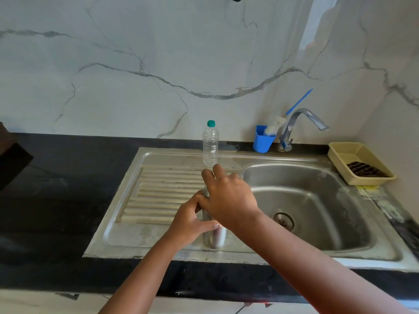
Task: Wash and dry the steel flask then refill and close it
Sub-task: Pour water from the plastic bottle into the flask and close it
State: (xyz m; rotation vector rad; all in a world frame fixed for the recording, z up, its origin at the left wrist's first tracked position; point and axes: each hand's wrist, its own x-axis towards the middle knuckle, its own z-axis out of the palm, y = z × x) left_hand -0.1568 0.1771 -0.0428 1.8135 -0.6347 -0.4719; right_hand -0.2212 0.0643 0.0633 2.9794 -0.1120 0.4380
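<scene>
— Marble-veined wall tiles behind, black counter [68, 200] below, and a steel sink unit [340, 252] set into it. What have I got in front of me?

— Your steel flask [214, 236] stands upright on the drainboard [163, 196], just left of the basin and near the front edge.

— From my seat I read my left hand [188, 223] as wrapped round the flask's body, fingers curled across the front. Agreed?

— Agreed. It grips the middle of the flask.

— And my right hand [226, 196]?

— It sits over the top of the flask with fingers bent down around it, grasping the upper end. The cap itself is hidden under that hand, so I cannot tell whether it is on.

— Anything else nearby?

— A clear plastic bottle [210, 143] with a green cap stands upright at the back of the drainboard, just beyond your right hand. Further right, a blue cup [263, 139] holds a bottle brush [275, 126] with a blue handle, next to the tap [301, 125]. A yellow basket [340, 155] on the counter's right holds a dark scrub pad [365, 169].

— Basin?

— I see only the drain [283, 220] at its bottom.
</scene>
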